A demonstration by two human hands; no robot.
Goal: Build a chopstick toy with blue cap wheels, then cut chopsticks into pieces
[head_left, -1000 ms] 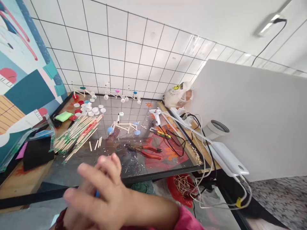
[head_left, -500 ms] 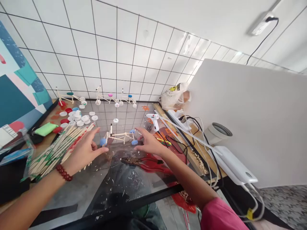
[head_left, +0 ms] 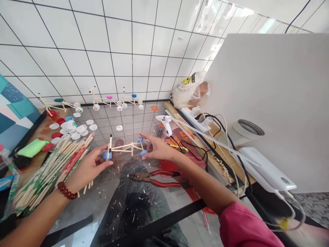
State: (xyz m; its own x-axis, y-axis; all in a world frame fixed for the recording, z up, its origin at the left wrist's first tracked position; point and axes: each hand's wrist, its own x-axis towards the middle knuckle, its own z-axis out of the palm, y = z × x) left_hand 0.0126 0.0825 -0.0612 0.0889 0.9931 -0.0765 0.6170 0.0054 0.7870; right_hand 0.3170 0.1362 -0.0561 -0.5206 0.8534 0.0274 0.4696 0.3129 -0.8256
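Blue bottle caps (head_left: pixel 107 155) sat at the ends of a small stick model (head_left: pixel 125 147) in the head view, and both of the person's hands were at it, above a glass tabletop (head_left: pixel 102 209) scattered with wood shavings. The model lay between the hands, with one upright stick rising at its left end. The left hand (head_left: pixel 87 168), with a red bead bracelet (head_left: pixel 66 190) at the wrist, came in from the left, its fingers curled close under the nearest blue cap and touching it, though I could not tell whether they were truly gripping. The right hand (head_left: pixel 156 149), below a pink sleeve (head_left: pixel 244 226), reached from the other side with its fingers apart, the thumb and fingertips at or just beside two more blue caps; whether they pressed or only touched could not be told. A bundle of wooden sticks (head_left: pixel 48 175) lay just beside the left hand, and red-handled pliers (head_left: pixel 151 178) lay below the right. Near the right hand's fingers stood a white hot glue gun (head_left: pixel 163 121). Loose white bottle caps (head_left: pixel 72 130) and three similar stick models (head_left: pixel 102 101) lay farther back.
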